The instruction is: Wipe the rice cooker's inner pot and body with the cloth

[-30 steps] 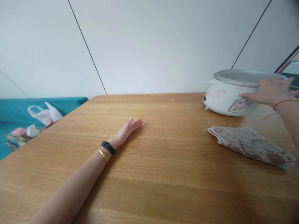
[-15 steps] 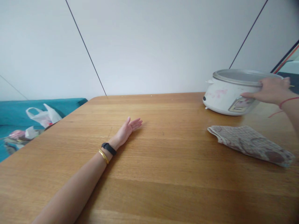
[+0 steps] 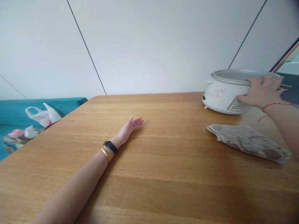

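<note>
Cooker (image 3: 221,95) at the far right of a wooden surface (image 3: 163,186), near the pale wall (image 3: 151,46). Compared with half a second ago, from left to right: left hand (image 3: 127,129) much as before, out over the middle of the surface, fingers straight and thumb up, holding nothing; right hand (image 3: 261,91) shifted leftward along the cooker's rim (image 3: 227,80), fingers now fanned wider across it, thumb beside the front panel (image 3: 235,105). Contact with the cooker apparently kept, and the cooker seemingly in the same spot. Firm grip or light touch: not possible to tell.

Materials and shapes, again from the left: soft teal sofa (image 3: 14,112) with a crinkled white plastic bag (image 3: 46,116); smooth gold bangle (image 3: 105,154) and black wristband (image 3: 110,146) around the left wrist; fine straight grain in the brown wood; squat, rounded white cooker, faded pink pattern, silvery rim; folded checked cloth (image 3: 247,141) in front, dark patch near its right end; thin red string around the right wrist.
</note>
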The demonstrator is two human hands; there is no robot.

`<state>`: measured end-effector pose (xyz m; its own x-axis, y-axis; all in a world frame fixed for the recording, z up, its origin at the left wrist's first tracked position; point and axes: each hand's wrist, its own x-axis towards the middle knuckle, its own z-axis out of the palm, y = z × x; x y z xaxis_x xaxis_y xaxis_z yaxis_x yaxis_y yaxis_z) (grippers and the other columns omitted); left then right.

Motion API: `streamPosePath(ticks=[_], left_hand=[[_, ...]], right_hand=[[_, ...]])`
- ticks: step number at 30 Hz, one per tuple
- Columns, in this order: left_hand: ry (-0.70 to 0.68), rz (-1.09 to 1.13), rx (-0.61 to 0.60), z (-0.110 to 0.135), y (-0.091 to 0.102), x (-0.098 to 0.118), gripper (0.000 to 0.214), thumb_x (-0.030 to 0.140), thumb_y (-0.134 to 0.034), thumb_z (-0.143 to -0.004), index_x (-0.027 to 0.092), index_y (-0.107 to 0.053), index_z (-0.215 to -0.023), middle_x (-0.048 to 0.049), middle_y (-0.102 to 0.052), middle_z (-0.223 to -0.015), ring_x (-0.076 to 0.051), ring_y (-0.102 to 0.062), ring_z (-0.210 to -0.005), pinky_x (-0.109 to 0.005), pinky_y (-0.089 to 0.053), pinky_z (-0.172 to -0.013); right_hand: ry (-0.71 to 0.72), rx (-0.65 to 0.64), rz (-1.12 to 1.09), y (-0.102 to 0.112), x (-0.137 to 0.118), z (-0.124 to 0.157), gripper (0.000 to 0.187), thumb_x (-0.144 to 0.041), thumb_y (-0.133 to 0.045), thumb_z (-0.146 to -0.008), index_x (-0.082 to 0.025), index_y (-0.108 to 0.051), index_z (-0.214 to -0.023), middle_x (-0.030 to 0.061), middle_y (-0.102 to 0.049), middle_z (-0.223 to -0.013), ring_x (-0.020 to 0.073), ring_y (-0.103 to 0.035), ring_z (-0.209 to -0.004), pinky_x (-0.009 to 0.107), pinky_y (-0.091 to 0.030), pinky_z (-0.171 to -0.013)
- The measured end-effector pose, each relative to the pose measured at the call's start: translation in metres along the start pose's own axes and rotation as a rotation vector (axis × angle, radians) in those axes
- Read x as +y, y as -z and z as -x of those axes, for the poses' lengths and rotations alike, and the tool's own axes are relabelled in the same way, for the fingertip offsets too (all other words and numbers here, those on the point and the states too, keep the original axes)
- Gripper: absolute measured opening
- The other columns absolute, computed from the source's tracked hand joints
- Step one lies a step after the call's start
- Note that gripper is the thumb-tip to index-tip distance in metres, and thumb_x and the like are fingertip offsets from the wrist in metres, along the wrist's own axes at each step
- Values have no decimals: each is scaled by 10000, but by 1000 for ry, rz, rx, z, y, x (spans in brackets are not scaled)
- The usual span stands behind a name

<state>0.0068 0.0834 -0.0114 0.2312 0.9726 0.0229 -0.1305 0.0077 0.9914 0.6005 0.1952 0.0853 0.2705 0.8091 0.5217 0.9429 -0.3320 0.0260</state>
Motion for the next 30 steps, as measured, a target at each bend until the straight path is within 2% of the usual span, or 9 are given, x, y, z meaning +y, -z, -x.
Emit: streamPosePath(ticks=[3,8,13,16,18,20,22,25,30], left_hand=[[-2,24,20,0,0,0,720,752,-478,-951,174,-728,-1300,-166,-644,-1472,-367,-529,-1451,-530,-246,-1285],[-48,75,74,1,-2,1,665,714,-567,-937,142,-757,-1218,-197,-676,-1421,-372,-544,-1436,-533,-242,-1285],[-71,70,96,2,-4,2,599,670,-634,-924,134,-774,-1150,-196,-714,-1358,-364,-582,-1397,-520,-275,-1278],[-72,75,105,2,-6,2,565,644,-641,-930,136,-774,-1140,-188,-724,-1344,-356,-588,-1390,-516,-287,-1276],[-68,80,111,1,-7,2,549,625,-646,-933,128,-772,-1127,-193,-726,-1336,-354,-595,-1382,-512,-296,-1272],[-54,83,117,0,-8,2,526,605,-649,-934,121,-772,-1099,-199,-734,-1313,-352,-614,-1356,-507,-312,-1265],[-44,85,127,-2,-8,2,489,580,-645,-940,126,-772,-1069,-192,-748,-1284,-343,-637,-1325,-497,-328,-1259],[-50,92,153,-4,-8,2,431,538,-627,-952,140,-767,-1037,-175,-766,-1239,-325,-663,-1286,-483,-344,-1252],[-58,107,201,-5,-8,2,366,477,-622,-944,140,-746,-1018,-181,-775,-1193,-317,-677,-1264,-487,-351,-1247]], right_hand=[[-17,-5,-122,-1,-11,0,914,-776,-422,-975,-178,-305,-1656,259,-75,-1700,468,57,-1549,655,-221,-1076],[-21,49,-48,-4,-26,3,847,-722,-390,-1017,-146,-318,-1633,255,-113,-1690,370,52,-1562,666,-113,-1146],[-46,168,-51,19,-56,36,756,-532,-490,-1034,-158,-264,-1651,268,-2,-1719,444,110,-1581,768,-43,-1153],[-16,236,-145,47,-80,78,712,-480,-510,-1023,-153,-297,-1619,288,-197,-1691,471,-122,-1583,769,-153,-1179],[-9,120,-202,62,-89,115,785,-598,-552,-977,-135,-346,-1576,285,-495,-1518,474,-456,-1421,690,-355,-1139],[43,-103,-217,69,-91,155,820,-716,-543,-934,-153,-413,-1516,223,-685,-1272,428,-656,-1161,570,-521,-996],[190,-249,-140,67,-87,189,733,-769,-482,-932,-196,-530,-1388,197,-715,-1205,419,-675,-1109,542,-543,-952],[313,-328,-3,55,-76,215,637,-733,-469,-949,-201,-597,-1275,206,-683,-1290,425,-635,-1219,541,-520,-1008],[193,-404,59,45,-57,195,463,-449,-416,-999,-130,-610,-1274,229,-690,-1272,389,-686,-1144,500,-544,-926]])
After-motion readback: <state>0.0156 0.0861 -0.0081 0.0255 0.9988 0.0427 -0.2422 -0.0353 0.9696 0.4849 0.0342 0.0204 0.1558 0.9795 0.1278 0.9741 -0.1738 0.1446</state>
